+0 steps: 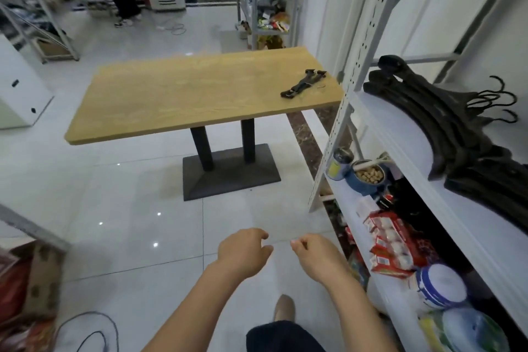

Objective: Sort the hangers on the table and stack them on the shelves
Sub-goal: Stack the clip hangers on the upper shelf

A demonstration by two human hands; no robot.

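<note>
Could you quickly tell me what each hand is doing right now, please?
Left hand: open, loosely curled, holding nothing.
Right hand: open, loosely curled, holding nothing.

Both forearms [197, 306] outstretched, left grip [243, 250] and right grip [313, 254] side by side, loosely curled, empty.
</note>
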